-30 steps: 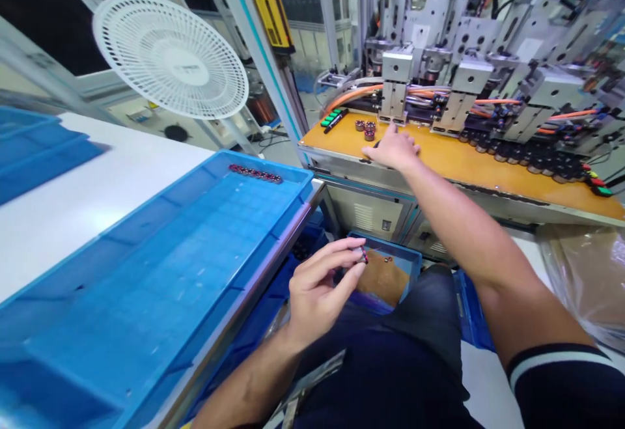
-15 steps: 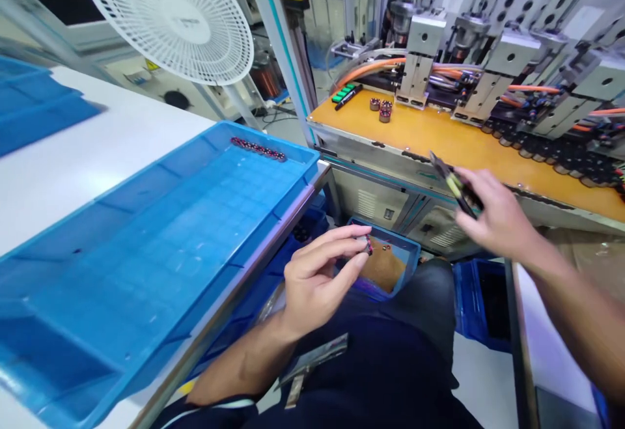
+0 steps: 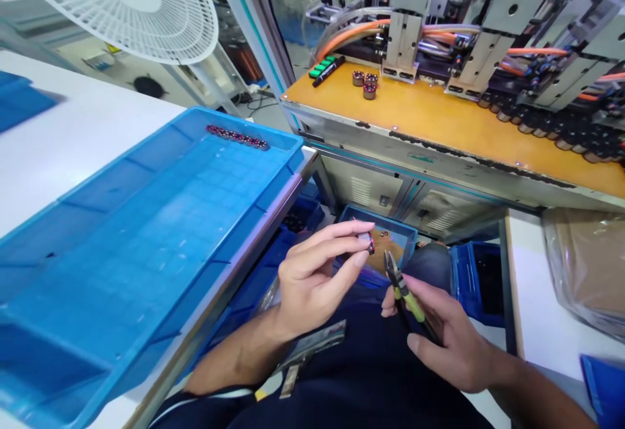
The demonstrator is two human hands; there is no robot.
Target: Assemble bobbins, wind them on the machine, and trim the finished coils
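Between the thumb and fingers of my left hand (image 3: 317,273) is a small round part (image 3: 367,241), reddish and dark at its edge, perhaps a wound motor coil; the fingers hide much of it. My right hand (image 3: 452,331) is wrapped round the yellow-green and black handles of a pair of cutting pliers (image 3: 403,289). The jaws point up and to the left, slightly parted, just right of the part and apart from it. Similar round parts (image 3: 237,137) stand in a row at the far end of the large blue tray (image 3: 146,221) to my left.
Three round parts (image 3: 370,91) sit on the orange machine bench (image 3: 439,116), near a black marker (image 3: 328,72). Behind them rise metal machine blocks (image 3: 403,38) with orange hoses. A blue bin (image 3: 410,237) lies below my hands. A white fan (image 3: 146,6) stands at upper left.
My right hand has brought the pliers down and left from over the bench edge to beside the part. My left hand keeps its pinch, and the view has shifted slightly.
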